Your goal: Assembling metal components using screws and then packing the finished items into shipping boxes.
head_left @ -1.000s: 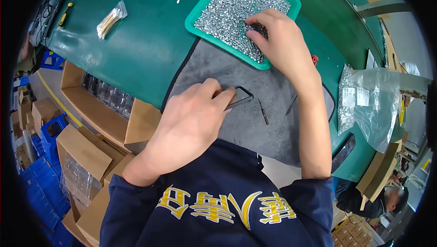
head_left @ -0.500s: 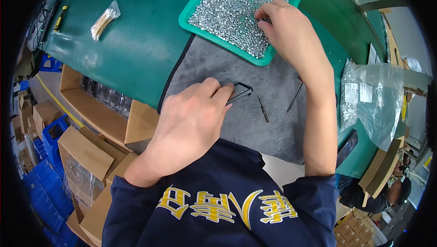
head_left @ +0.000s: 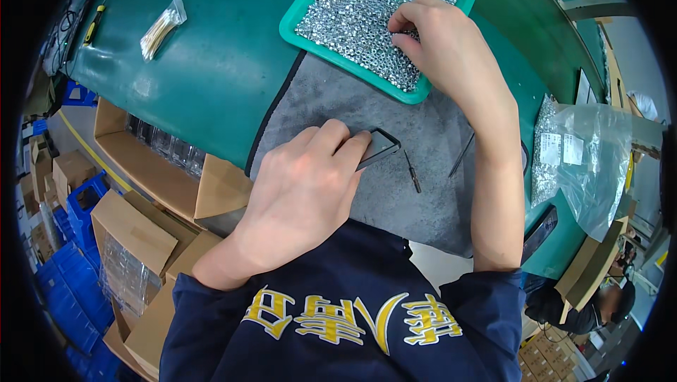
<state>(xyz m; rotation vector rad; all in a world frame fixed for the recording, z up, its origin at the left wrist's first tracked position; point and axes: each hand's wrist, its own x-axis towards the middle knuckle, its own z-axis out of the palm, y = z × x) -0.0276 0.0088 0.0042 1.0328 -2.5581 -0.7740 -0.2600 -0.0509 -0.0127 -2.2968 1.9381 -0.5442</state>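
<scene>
My left hand [head_left: 300, 185] is closed around a black rectangular frame [head_left: 384, 156], holding it above a grey cloth [head_left: 331, 93]. Most of the frame is hidden by my fingers. My right hand [head_left: 448, 44] reaches into a green tray [head_left: 367, 80] full of small shiny metal nuts [head_left: 360, 19]. Its thumb and index fingertip come together at the surface of the nuts; whatever is between them is too small to make out. On the cloth, right of the frame, lie a small screwdriver bit [head_left: 413, 173] and a thin dark rod [head_left: 462, 155].
A bag of cotton swabs [head_left: 162, 27] and a yellow-black screwdriver [head_left: 94, 26] lie on the green table at left. Rightward are a clear plastic bag [head_left: 589, 163] and a phone [head_left: 539, 232]. An open cardboard box [head_left: 151, 170] adjoins the table's left edge. Another person [head_left: 589, 308] is at lower right.
My right hand has shifted slightly left over the nuts, its fingertips closer together. My left hand has tilted the black frame, so more of its face shows.
</scene>
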